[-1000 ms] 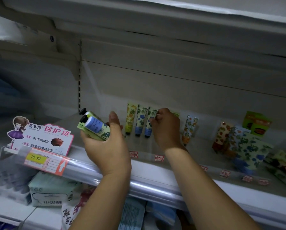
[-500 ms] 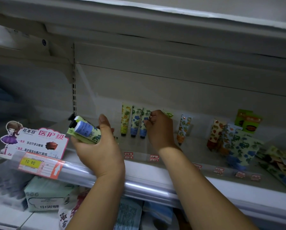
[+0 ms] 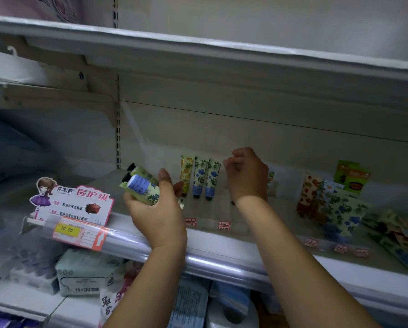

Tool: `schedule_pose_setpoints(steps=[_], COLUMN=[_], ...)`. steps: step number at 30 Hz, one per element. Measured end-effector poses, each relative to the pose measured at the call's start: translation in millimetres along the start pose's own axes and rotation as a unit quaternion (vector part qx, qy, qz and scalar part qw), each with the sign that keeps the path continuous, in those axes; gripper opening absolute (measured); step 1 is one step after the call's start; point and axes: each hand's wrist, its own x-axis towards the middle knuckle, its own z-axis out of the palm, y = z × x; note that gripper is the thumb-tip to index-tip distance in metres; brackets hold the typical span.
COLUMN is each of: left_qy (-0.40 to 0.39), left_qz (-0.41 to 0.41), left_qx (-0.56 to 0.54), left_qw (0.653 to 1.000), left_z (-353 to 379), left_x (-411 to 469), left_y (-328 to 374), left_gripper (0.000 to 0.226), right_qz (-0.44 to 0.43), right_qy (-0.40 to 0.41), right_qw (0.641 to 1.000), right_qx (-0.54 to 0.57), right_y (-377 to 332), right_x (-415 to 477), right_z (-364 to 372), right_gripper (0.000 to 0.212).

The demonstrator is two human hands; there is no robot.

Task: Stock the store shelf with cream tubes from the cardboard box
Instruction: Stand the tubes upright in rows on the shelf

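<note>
A person's left grip [image 3: 160,216] closes around a bundle of floral-printed cream tubes [image 3: 142,188] above the front of the white metal store shelf [image 3: 210,243]. The tubes' long axis slants from the palm up and to the left, black caps leading, most of their length jutting past the fingers. The right grip [image 3: 246,177], fingers curled, sits just right of three upright floral tubes [image 3: 200,177] standing cap-down against the back panel; whether it pinches anything is unclear.
</note>
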Motion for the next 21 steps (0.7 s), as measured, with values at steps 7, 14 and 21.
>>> schedule_pose_setpoints(steps=[7, 14, 21], left_qy=[-0.061, -0.208, -0.263], left_qz=[-0.035, -0.111, -0.146], left_qx=[-0.004, -0.033, -0.031], left_qw=[0.997, 0.971, 0.953], left_z=[-4, -4, -4], left_x=[-2, -6, -13], left_y=[4, 8, 19], left_gripper=[0.028, 0.033, 0.036], right_qz=[0.080, 0.128, 0.115], right_qy=[-0.099, -0.259, -0.248], right_qw=[0.987, 0.950, 0.952], right_qx=[0.096, 0.121, 0.136], right_y=[-5, -8, -27], right_x=[-38, -74, -77], right_z=[-35, -60, -51], right_gripper=[0.021, 0.008, 0.012])
